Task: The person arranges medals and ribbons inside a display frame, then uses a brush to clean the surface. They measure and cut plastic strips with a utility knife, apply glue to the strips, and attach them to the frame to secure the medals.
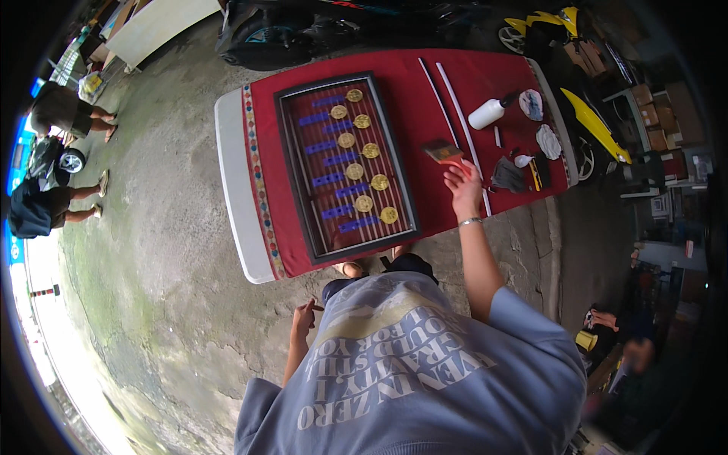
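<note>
A wide flat paintbrush (442, 151) with dark bristles and a red handle is in my right hand (462, 184), whose fingers close around the handle. The brush is over the red tablecloth, just right of a dark-framed display case (407, 201). Inside the case, several gold medals (354, 171) with blue ribbons lie in two staggered columns on a striped red backing. My left hand (305, 314) hangs low beside my body, away from the table. One finger sticks out from it and I see nothing in it.
The red cloth (409, 98) covers a white table (235, 182). To the right lie long thin strips (455, 98), a white bottle (487, 114), crumpled rags (547, 142), a dark cloth-like piece (508, 176) and a yellow-black cutter (535, 175). Motorcycles (265, 38) stand beyond; two people (61, 114) are far left.
</note>
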The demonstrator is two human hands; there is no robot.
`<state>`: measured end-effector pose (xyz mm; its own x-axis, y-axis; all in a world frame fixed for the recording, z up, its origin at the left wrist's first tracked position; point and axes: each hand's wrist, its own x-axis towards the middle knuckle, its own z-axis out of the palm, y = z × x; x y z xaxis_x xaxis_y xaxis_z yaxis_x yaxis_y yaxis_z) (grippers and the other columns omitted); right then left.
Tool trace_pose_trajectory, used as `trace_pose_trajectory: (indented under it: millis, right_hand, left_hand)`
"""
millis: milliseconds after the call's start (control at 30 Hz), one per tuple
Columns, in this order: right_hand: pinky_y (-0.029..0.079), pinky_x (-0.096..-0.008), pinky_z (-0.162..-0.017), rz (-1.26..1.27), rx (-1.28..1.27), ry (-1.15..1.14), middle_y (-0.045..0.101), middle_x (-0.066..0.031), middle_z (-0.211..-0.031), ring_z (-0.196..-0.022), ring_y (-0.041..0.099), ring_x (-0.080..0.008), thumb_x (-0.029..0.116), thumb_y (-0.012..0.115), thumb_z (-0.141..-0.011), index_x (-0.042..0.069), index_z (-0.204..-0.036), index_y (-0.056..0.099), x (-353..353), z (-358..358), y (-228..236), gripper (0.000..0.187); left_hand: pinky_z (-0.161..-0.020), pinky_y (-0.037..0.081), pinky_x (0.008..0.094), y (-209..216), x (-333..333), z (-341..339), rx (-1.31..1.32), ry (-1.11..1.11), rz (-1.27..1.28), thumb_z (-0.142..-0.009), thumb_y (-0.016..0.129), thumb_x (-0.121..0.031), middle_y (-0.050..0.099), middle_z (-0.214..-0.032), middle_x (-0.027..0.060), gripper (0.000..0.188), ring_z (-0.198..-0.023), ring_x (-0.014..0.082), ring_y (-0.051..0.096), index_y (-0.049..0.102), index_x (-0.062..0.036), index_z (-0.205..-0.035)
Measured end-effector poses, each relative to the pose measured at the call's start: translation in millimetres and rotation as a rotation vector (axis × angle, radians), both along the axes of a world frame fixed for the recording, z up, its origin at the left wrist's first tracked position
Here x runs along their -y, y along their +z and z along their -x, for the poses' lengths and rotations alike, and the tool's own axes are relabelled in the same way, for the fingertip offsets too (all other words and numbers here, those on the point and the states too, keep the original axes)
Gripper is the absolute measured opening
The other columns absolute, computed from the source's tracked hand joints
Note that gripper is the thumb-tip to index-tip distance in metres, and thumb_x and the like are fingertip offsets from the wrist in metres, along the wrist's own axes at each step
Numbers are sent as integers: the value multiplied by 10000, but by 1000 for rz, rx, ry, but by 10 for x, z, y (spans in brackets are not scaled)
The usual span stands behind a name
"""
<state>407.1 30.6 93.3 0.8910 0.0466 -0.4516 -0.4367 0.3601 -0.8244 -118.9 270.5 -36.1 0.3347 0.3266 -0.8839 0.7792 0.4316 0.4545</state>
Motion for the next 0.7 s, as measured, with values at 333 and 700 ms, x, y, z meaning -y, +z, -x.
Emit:
trace_pose_trajectory:
  millis: [333, 700]
  right_hand:
    - [545, -447, -785, 1220, 407, 148, 652, -178, -1050, -911, 670, -342, 195, 622, -948, 55, -1162, 566, 712, -50, -1233, 261]
    - [517, -465, -853, 1642, 552, 578, 601, -132, -1083, -1048, 603, -344, 216, 671, -892, 74, -1108, 593, 803, -910, -936, 270]
  left_hand:
    - [-600, 507, 299, -111, 858, -74, 53, 239, -159, -1027, 512, -379, 711, -780, 103, 442, -637, 170, 643, 707, 8, -1110]
    - [-648, 489, 286, 1174, 941, -1206, 6, -143, -138, -1044, 484, -370, 691, -791, 64, 437, -702, 148, 643, 704, 4, -994]
